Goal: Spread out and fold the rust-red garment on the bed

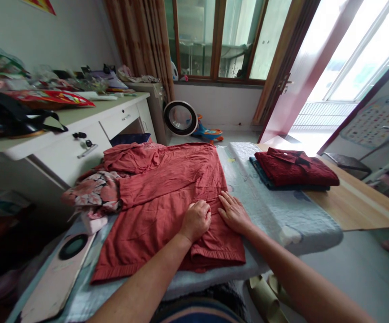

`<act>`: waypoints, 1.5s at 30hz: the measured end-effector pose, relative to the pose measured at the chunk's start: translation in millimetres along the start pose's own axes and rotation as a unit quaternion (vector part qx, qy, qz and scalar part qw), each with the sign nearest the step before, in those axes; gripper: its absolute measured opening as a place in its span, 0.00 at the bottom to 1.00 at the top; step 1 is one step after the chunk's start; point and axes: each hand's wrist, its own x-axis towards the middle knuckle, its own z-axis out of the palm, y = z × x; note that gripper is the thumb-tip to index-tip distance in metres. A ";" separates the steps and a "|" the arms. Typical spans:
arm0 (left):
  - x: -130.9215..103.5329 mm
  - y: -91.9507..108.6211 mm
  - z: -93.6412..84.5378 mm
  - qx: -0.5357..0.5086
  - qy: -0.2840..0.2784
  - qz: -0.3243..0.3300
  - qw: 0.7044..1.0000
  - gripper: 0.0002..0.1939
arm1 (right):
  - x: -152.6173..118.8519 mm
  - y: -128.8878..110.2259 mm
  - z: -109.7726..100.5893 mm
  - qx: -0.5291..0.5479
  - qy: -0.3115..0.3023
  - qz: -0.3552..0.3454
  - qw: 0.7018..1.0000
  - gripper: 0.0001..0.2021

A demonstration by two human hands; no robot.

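A rust-red jacket [160, 197] with gathered hems lies spread on the pale blue cloth [248, 166] in front of me. One sleeve is laid across its body, and its right side is folded inward. My left hand [197, 220] rests on the jacket with its fingers curled in; whether fabric is pinched in them is hidden. Just to the right, my right hand [233, 212] lies flat on the jacket's right edge, fingers stretched out. A floral-patterned garment [96, 190] is bunched against the jacket's left side.
Folded dark red clothing [295, 168] sits on a dark blue piece at the right, beside a wooden board [365, 202]. A pinkish flat panel [58, 278] lies front left. The cluttered desk [113, 110] borders the left; slippers [264, 296] are on the floor below.
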 end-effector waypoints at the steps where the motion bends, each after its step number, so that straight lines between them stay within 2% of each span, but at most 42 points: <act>1: 0.0 0.1 0.1 0.000 -0.002 -0.002 1.000 0.05 | -0.5 0.9 0.8 -0.003 -0.001 -0.001 1.000 0.28; 4: -0.2 0.1 0.2 -0.003 -0.008 -0.005 1.000 0.05 | -0.5 1.9 0.7 -0.012 -0.005 -0.004 1.000 0.29; 7: -0.7 -0.1 0.4 0.003 0.014 -0.005 1.000 0.05 | 0.0 0.9 -0.4 -0.015 -0.009 -0.005 1.000 0.30; 10: -1.2 -0.4 1.4 0.013 0.032 -0.016 0.999 0.14 | -0.2 -0.8 -0.9 -0.015 -0.011 0.000 1.000 0.31; 12: -1.5 -0.8 2.4 0.017 0.019 -0.029 0.999 0.19 | -0.4 -1.8 -0.5 -0.014 -0.011 0.003 1.000 0.31; 17: -1.5 -2.0 2.7 0.019 0.004 -0.038 0.999 0.19 | 0.0 -1.0 -0.1 0.000 -0.012 0.006 1.000 0.31; 22: -0.9 -3.2 0.0 0.006 -0.005 -0.037 0.999 0.19 | 6.3 3.8 -19.4 0.022 -0.049 -0.029 0.998 0.31; 25: -0.7 -5.3 -0.1 -0.017 -0.006 -0.039 0.999 0.18 | 23.4 0.5 -37.6 0.014 -0.071 -0.051 0.996 0.24; 28: -0.8 -7.9 -0.1 -0.050 0.031 -0.054 0.997 0.13 | 51.4 -9.0 -45.3 0.007 -0.031 -0.051 0.998 0.16; 31: -1.4 -9.1 -2.3 -0.052 0.082 -0.088 0.991 0.10 | 78.8 -18.5 -36.1 0.020 0.017 -0.046 0.999 0.19; 34: -2.2 -7.4 -5.9 -0.024 0.069 -0.103 0.992 0.07 | 92.6 -23.7 -16.3 0.010 0.020 -0.011 1.000 0.22; 39: -2.8 -3.3 -8.5 -0.005 0.051 -0.105 0.993 0.08 | 89.8 -24.3 8.5 -0.041 0.003 -0.009 0.999 0.25; 43: -2.0 -3.8 -8.8 -0.014 0.042 -0.105 0.993 0.09 | 88.2 -21.8 11.4 -0.042 0.000 -0.018 0.999 0.27; 45: -0.3 -7.5 -14.1 -0.031 0.020 -0.095 0.995 0.08 | 89.1 -20.4 11.4 -0.038 0.000 -0.019 0.999 0.28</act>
